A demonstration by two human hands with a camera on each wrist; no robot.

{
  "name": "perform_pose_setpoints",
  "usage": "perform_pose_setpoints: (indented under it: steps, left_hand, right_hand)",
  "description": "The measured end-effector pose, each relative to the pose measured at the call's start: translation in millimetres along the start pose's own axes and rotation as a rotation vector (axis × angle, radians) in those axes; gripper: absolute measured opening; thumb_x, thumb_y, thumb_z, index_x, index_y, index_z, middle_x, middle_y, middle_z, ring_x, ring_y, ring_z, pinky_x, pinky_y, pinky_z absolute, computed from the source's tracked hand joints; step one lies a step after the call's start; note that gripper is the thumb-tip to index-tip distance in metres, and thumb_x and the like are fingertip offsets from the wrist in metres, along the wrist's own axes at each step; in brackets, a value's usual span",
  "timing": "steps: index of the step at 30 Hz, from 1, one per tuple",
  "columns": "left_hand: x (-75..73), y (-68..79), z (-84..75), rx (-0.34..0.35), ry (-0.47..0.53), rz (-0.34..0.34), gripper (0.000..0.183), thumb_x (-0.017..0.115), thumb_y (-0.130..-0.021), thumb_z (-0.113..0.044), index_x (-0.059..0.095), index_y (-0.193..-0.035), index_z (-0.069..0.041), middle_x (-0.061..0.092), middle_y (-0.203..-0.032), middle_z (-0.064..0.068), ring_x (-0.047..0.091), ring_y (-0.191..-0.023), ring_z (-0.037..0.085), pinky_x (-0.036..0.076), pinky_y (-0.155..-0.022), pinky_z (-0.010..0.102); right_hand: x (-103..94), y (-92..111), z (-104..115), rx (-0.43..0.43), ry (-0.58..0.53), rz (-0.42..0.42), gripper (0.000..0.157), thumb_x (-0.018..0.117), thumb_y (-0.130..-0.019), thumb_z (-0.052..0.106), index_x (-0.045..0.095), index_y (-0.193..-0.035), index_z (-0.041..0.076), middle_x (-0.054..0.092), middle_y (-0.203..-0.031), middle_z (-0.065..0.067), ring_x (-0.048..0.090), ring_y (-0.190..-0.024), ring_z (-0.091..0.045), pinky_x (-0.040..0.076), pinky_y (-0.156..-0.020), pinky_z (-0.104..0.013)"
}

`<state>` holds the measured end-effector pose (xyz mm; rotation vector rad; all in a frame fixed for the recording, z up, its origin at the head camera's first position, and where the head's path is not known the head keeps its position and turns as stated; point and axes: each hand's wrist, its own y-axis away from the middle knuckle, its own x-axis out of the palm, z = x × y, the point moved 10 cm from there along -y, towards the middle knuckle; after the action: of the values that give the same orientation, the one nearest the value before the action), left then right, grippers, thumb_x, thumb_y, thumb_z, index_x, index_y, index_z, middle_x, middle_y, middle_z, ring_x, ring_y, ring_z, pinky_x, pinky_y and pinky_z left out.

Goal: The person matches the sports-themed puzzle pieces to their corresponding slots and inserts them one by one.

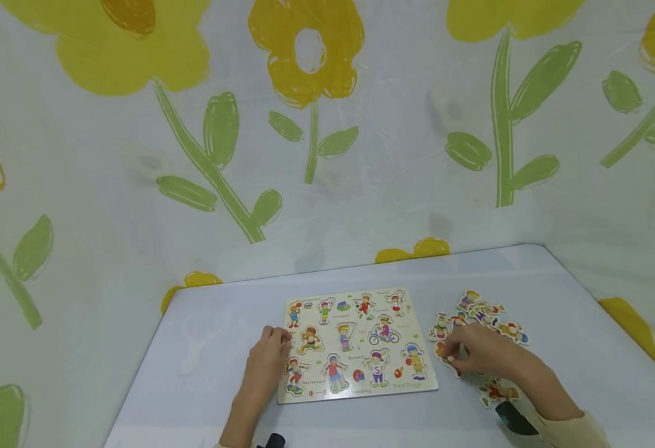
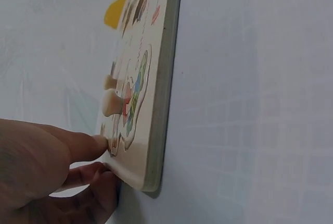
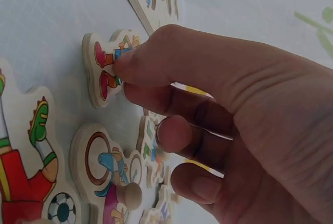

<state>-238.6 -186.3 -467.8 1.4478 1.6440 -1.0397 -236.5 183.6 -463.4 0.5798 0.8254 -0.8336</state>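
Note:
A wooden peg puzzle board [image 1: 361,344] printed with children playing sports lies on the table. My left hand [image 1: 268,359] holds its left edge near the front corner, thumb and fingers close together against the board [image 2: 156,104]. A round wooden knob [image 2: 111,102] stands up from a figure there. To the board's right, my right hand [image 1: 481,350] is over a cluster of loose pieces. Its thumb and index finger pinch a puzzle piece with red shoes [image 3: 99,73]; the upper part of that piece is hidden by the thumb. The other fingers curl loosely.
Loose pieces lie about the right hand, among them a cyclist piece [image 3: 93,153] with a knob and a footballer piece [image 3: 26,172]. Another piece [image 1: 495,392] lies nearer the front. A flower-printed cloth [image 1: 361,205] hangs behind the white table [image 1: 204,348].

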Motion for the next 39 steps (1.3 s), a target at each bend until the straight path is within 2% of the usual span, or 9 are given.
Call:
perform_pose_setpoints:
  steps: [7,15,20,24,29,39]
  left_hand:
    - [0.1,-1.5,5.8,-0.002,0.023,0.002,0.011,0.067,-0.093,-0.015,0.064,-0.102,-0.011,0.057,-0.101,0.006,0.054,-0.075,0.014,0.05,-0.069,0.031]
    - [-2.9,-1.3,6.6,0.006,0.027,-0.002,0.011,0.068,-0.092,-0.014,0.064,-0.101,-0.011,0.057,-0.101,0.006,0.055,-0.076,0.014,0.051,-0.071,0.033]
    - [-3.5,-1.3,7.2,0.007,0.029,0.002,0.012,0.068,-0.092,-0.013,0.064,-0.102,-0.01,0.056,-0.101,0.006,0.054,-0.076,0.013,0.05,-0.069,0.032]
    - [-2.8,-0.8,8.3,-0.001,0.034,0.002,0.012,0.068,-0.092,-0.013,0.064,-0.102,-0.01,0.056,-0.101,0.005,0.054,-0.076,0.013,0.05,-0.069,0.031]
    - [0.1,-1.4,9.8,-0.009,0.051,-0.006,0.011,0.067,-0.092,-0.013,0.065,-0.102,-0.01,0.057,-0.102,0.006,0.054,-0.076,0.014,0.047,-0.067,0.03]
    - [1.7,-2.5,7.8,-0.018,0.064,-0.011,0.011,0.068,-0.092,-0.013,0.065,-0.102,-0.011,0.057,-0.103,0.006,0.055,-0.078,0.014,0.048,-0.071,0.032]
  right_hand:
    - [2.9,-1.8,0.9,0.02,0.014,-0.014,0.025,0.079,-0.075,0.011,0.068,-0.092,0.025,0.061,-0.088,0.014,0.051,-0.077,-0.002,0.045,-0.064,-0.021]
    - [2.1,-4.2,5.4,-0.003,0.005,-0.037,0.023,0.08,-0.075,0.013,0.066,-0.088,0.026,0.06,-0.084,0.014,0.05,-0.076,-0.002,0.044,-0.064,-0.021]
    - [-0.5,-11.0,8.8,-0.025,0.022,-0.085,0.02,0.078,-0.078,0.014,0.067,-0.089,0.026,0.061,-0.084,0.015,0.051,-0.074,-0.001,0.045,-0.063,-0.021]
    - [-5.7,-21.2,13.0,-0.04,0.092,-0.156,0.018,0.076,-0.079,0.013,0.068,-0.09,0.025,0.062,-0.086,0.017,0.055,-0.076,0.0,0.049,-0.067,-0.021]
    - [-11.8,-39.3,21.7,-0.026,0.139,-0.237,0.016,0.077,-0.079,0.013,0.069,-0.091,0.021,0.06,-0.084,0.014,0.054,-0.075,-0.002,0.048,-0.066,-0.02]
    - [0.0,-79.9,48.7,-0.004,0.166,-0.291,0.01,0.075,-0.082,0.019,0.068,-0.089,0.022,0.06,-0.082,0.014,0.052,-0.073,-0.005,0.047,-0.069,-0.023]
